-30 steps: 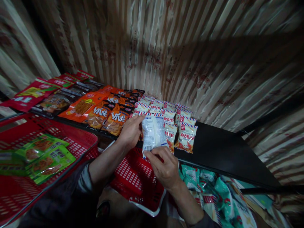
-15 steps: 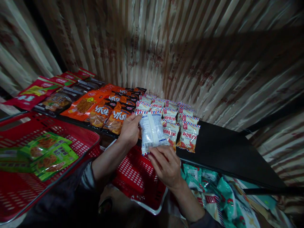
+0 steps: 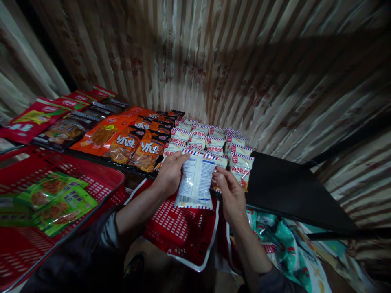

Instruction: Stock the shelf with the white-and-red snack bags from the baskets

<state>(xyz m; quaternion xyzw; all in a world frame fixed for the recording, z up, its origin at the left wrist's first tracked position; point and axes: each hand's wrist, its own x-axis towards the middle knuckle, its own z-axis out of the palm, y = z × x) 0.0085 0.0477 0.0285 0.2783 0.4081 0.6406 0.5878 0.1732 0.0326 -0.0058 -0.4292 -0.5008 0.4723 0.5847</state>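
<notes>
Snack packet [image 3: 195, 183], barcode side showing, is held up at the black shelf's [image 3: 290, 191] front edge. Left hand [image 3: 169, 175] pinches its upper-left corner; right hand [image 3: 230, 191], half open, gripping nothing, is by its right edge, contact unclear. Likely light, soft, slick, with crushable contents; the striped end seals should grip best.

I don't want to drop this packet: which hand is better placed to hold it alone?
Your left hand, probably: it grips the white packet at the upper left corner. Your right hand is at its right edge, grip unclear.
</notes>
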